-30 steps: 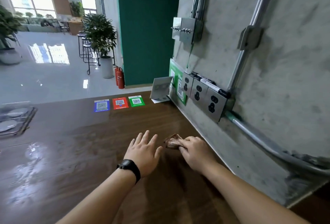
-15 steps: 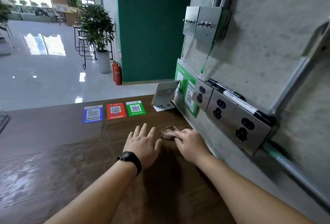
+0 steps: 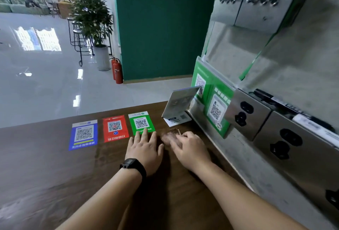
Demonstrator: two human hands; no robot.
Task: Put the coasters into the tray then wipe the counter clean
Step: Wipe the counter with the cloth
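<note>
Far left on the dark wooden counter [image 3: 45, 165], a blue sticker [image 3: 83, 134] with a square code lies flat, followed by a red sticker [image 3: 114, 128] and a green sticker [image 3: 141, 123], side by side near the counter's far edge. The left hand [image 3: 145, 149], with a black watch [image 3: 133, 165] at the wrist, lies palm down on the counter, fingers extended and slightly spread, holding nothing; its longest fingertip overlaps the near edge of the green sticker. Just right of it, the right hand [image 3: 190, 149] is palm down with fingers pressed flat onto a brown cloth [image 3: 171, 135], which lies on the counter between the two hands and close to the wall; the cloth is blurred, and whether the fingers curl around it cannot be told. Beyond the cloth, a small white card stand [image 3: 180, 102] sits upright at the wall's foot. Further right, green placards [image 3: 211, 101] in a clear holder hang on the concrete wall [image 3: 302, 64], then metal socket plates [image 3: 245, 110] run toward the near right. No coasters or tray are in view.
</note>
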